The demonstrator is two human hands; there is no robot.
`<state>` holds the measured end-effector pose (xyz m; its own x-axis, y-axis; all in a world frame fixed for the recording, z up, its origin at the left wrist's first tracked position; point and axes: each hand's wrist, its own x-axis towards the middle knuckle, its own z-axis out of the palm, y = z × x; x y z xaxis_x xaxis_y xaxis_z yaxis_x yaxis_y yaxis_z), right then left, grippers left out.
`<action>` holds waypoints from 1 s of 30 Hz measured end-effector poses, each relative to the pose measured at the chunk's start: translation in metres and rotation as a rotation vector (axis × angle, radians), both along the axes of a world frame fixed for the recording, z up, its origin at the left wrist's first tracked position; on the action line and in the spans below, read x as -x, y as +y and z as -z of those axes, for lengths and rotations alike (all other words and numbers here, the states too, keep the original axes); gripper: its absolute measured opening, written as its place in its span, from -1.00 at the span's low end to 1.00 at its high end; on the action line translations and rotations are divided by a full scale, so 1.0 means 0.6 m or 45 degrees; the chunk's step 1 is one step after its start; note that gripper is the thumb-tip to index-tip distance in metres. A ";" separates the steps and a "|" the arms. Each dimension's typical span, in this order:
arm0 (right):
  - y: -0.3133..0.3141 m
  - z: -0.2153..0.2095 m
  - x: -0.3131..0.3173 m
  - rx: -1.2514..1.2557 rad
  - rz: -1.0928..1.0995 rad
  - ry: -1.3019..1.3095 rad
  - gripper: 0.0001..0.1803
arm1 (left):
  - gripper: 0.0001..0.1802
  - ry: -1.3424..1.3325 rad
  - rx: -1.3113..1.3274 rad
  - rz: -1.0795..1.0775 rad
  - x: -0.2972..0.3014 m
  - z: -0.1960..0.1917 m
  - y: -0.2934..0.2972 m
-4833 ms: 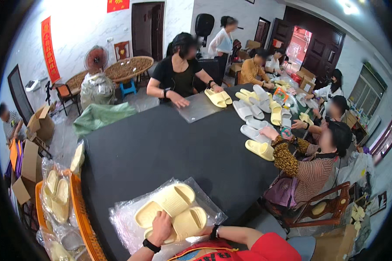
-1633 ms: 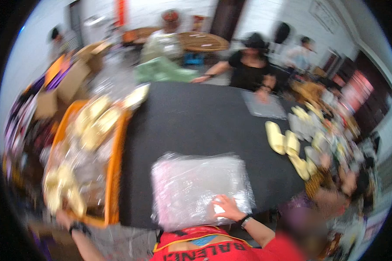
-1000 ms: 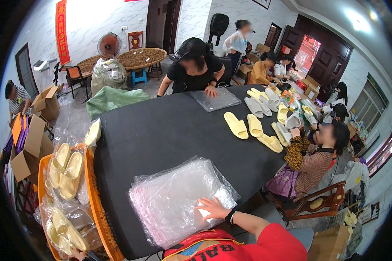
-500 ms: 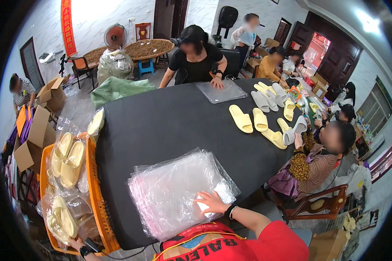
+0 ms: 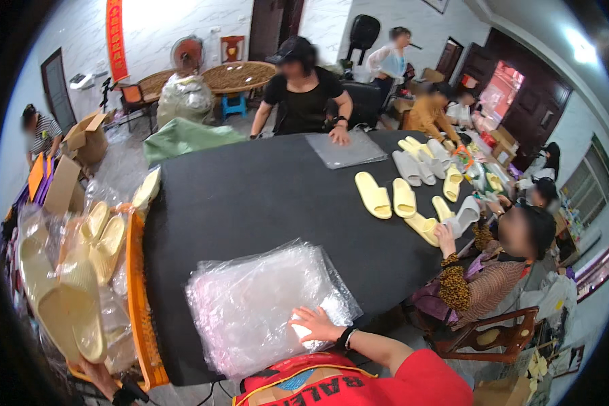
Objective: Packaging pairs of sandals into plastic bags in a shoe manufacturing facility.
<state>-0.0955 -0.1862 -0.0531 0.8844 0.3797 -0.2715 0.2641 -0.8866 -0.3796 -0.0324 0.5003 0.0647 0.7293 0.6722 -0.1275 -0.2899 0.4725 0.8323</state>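
Note:
At the lower left, my left hand [image 5: 96, 377] is closed on the lower end of a pair of pale yellow slippers [image 5: 86, 304] in a clear plastic bag. The pair is held tilted over the orange basket [image 5: 139, 304], where other bagged yellow slippers [image 5: 108, 247] lie. My right hand [image 5: 314, 323] rests flat with fingers spread on a stack of clear plastic bags [image 5: 257, 298] at the near edge of the black table [image 5: 250, 196]. The stack's left edge looks pinkish.
Loose yellow slippers [image 5: 373, 196] and grey slippers [image 5: 407, 168] lie at the table's right, where a seated co-worker [image 5: 487, 271] handles some. Across the table another person [image 5: 304, 95] presses a hand on a clear bag [image 5: 348, 150]. Cardboard boxes [image 5: 64, 186] stand at the left.
My left hand has lifted the bagged yellow slippers, which now look larger and sit further left. My right hand stays on the bag stack. The seated co-worker's hand has moved toward a yellow slipper.

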 end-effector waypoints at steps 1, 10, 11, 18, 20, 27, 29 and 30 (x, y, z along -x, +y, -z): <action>0.002 0.001 0.003 -0.008 0.020 0.045 -0.22 | -0.53 0.009 0.024 0.123 -0.029 -0.027 -0.024; -0.034 -0.001 -0.033 -0.139 0.135 0.106 -0.14 | -0.59 0.233 0.150 1.052 -0.109 -0.071 -0.520; -0.033 0.002 -0.037 -0.266 0.254 0.139 -0.13 | -0.61 0.294 0.164 1.207 -0.111 -0.062 -0.558; -0.035 0.009 -0.013 -0.178 0.099 0.132 -0.22 | -0.60 1.001 0.358 1.472 -0.112 0.135 -0.652; -0.032 -0.007 -0.012 -0.242 0.083 0.128 -0.26 | -0.55 0.905 0.527 1.513 -0.116 0.170 -0.638; -0.066 -0.084 0.010 -0.470 0.137 0.456 -0.55 | -0.28 0.639 -0.131 1.865 -0.105 0.118 -0.639; -0.099 -0.105 0.011 -0.447 0.764 0.629 -0.67 | -0.33 0.880 -0.171 1.819 -0.106 0.088 -0.630; -0.127 -0.099 0.015 -0.532 0.958 0.517 -0.65 | -0.39 0.672 -0.507 1.835 -0.109 0.085 -0.620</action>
<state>-0.1044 -0.2621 0.0062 0.8043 -0.1149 -0.5830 -0.5426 -0.5419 -0.6418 0.0331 0.1283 0.0137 0.6909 -0.4644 -0.5540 0.5391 -0.1796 0.8228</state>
